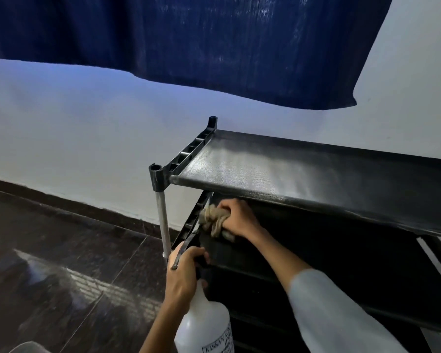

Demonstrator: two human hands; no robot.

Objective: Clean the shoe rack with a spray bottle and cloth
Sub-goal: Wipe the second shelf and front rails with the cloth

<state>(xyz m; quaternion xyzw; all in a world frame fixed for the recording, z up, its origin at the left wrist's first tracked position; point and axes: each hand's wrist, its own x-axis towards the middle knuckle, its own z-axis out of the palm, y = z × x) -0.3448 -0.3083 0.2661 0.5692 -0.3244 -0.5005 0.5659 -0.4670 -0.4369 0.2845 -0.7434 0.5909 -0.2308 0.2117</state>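
A black shoe rack [303, 171] with fabric shelves and a metal corner post stands against a white wall. My right hand [236, 217] grips a crumpled beige cloth [214, 221] and presses it on the second shelf, near its left end under the top shelf. My left hand [182, 273] holds the neck and black trigger head of a white plastic spray bottle [204, 324], in front of the rack's left corner. The bottle is tilted, with its printed label at the bottom edge.
A dark blue curtain [189, 42] hangs above the rack. Dark glossy floor tiles [61, 263] spread to the left, with a dark skirting along the wall. A pale rounded object [28, 347] shows at the bottom left edge.
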